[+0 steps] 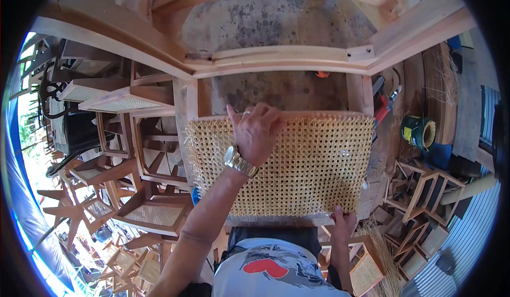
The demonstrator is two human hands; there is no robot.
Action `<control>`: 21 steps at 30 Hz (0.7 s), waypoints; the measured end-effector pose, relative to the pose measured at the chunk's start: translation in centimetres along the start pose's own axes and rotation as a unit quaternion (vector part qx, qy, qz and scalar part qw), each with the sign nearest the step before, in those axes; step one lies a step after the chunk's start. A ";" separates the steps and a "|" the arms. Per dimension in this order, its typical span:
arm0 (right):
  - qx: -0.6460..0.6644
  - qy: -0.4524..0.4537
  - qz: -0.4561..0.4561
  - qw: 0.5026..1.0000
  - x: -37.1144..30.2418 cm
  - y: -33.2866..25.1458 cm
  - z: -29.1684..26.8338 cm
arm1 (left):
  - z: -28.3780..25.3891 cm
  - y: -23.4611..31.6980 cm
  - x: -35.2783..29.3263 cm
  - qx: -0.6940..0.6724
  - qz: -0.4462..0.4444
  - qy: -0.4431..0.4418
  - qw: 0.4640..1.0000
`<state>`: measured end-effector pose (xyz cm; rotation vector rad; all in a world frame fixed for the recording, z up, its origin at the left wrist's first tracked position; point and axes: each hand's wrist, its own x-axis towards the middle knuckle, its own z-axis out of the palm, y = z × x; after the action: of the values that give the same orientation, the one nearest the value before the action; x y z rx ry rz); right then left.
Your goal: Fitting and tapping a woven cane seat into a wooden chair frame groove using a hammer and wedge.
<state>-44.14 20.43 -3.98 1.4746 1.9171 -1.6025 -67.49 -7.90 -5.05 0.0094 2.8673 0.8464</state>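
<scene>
A sheet of woven cane webbing [313, 159] lies over the near part of a bare wooden chair frame [276, 63], its cut strands frayed along the left side. At the sheet's far edge, beside the wooden rail, is my left hand [257, 132]. Its little finger sticks out while the others bend down together; what is in them is hidden. A gold wristwatch [240, 161] and a ring are on this arm and hand. My right hand [344, 220] grips the webbing's near right corner, thumb on top and fingers hidden underneath.
Wooden chair frames [154, 214], some with cane seats, crowd the left. A red-handled tool [381, 108] lies right of the frame. Further right are a yellow-green container [418, 132], more wooden frames [433, 193] and loose cane strands [449, 79].
</scene>
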 end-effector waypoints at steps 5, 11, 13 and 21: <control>-0.127 0.009 -0.026 0.992 0.1 -1.4 -0.2 | -0.7 -0.2 0.7 0.005 0.034 0.041 0.999; 0.011 0.007 -0.079 0.997 0.9 -0.2 1.3 | -0.2 -0.3 1.1 -0.025 0.016 0.028 0.999; 0.028 -0.022 -0.106 0.994 1.5 0.7 0.7 | -0.5 -0.2 1.2 -0.025 0.007 0.027 0.999; 0.050 -0.021 -0.132 0.990 1.6 1.7 0.9 | -0.6 -0.1 1.5 0.011 -0.057 -0.022 0.998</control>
<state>-43.93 20.33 -6.50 1.2518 2.1087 -1.8492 -69.01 -8.21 -4.85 -0.1296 2.8047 0.7828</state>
